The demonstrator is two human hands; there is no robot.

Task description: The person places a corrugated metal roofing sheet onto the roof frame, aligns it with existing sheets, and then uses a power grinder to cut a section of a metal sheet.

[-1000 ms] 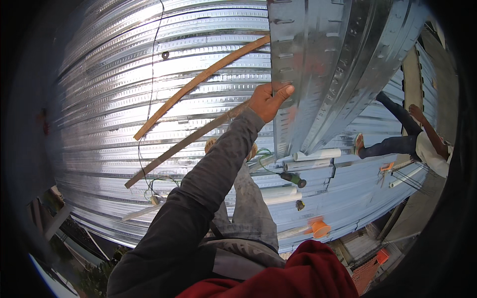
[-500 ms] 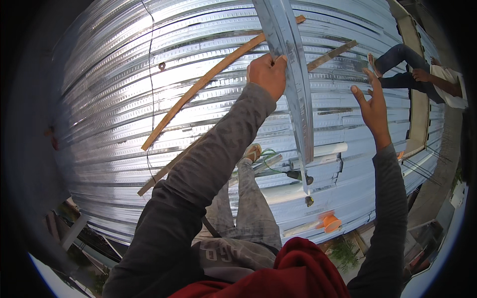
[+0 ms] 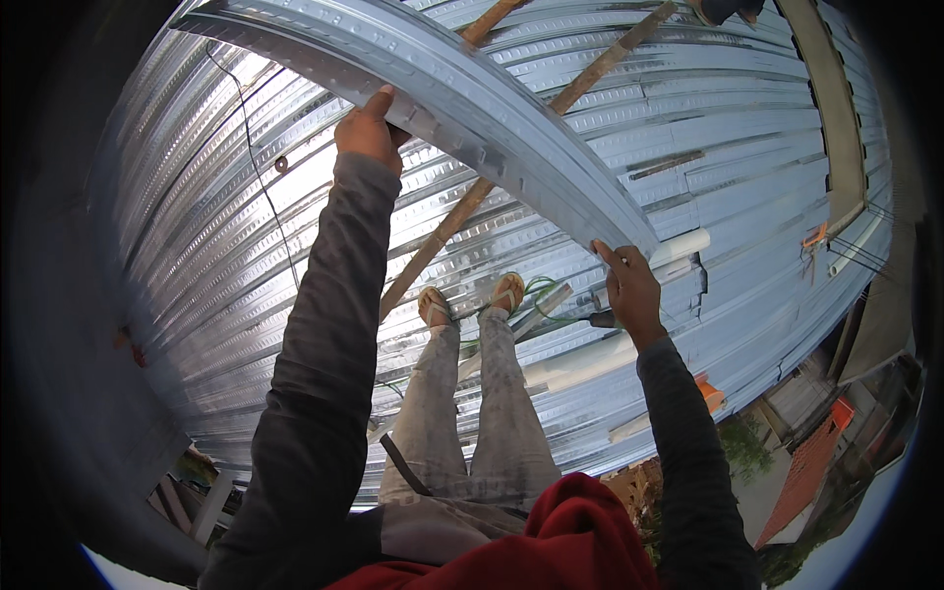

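A long ribbed galvanized metal decking panel (image 3: pixel 442 93) is held up at a slant, running from the far left down to the right. My left hand (image 3: pixel 370 134) grips its near edge left of the middle, thumb on top. At the panel's right end, my right hand (image 3: pixel 633 293) is closed on the near corner, fingers along the edge. The undersides of both grips are hidden. Below the panel, my sandalled feet (image 3: pixel 507 292) stand on the corrugated metal deck (image 3: pixel 324 221).
Wooden battens (image 3: pixel 433 246) lie across the deck, partly under the panel. White pipes (image 3: pixel 580 364), a green cable (image 3: pixel 539 287) and a dark tool (image 3: pixel 602 320) lie by my feet. An orange object (image 3: pixel 710 393) is near the front edge. A concrete beam (image 3: pixel 836 118) borders the right.
The panel has swung from nearly lengthwise to a broad slant across the view. My left hand moved left with it; my right hand, formerly open and apart, now grips its right end.
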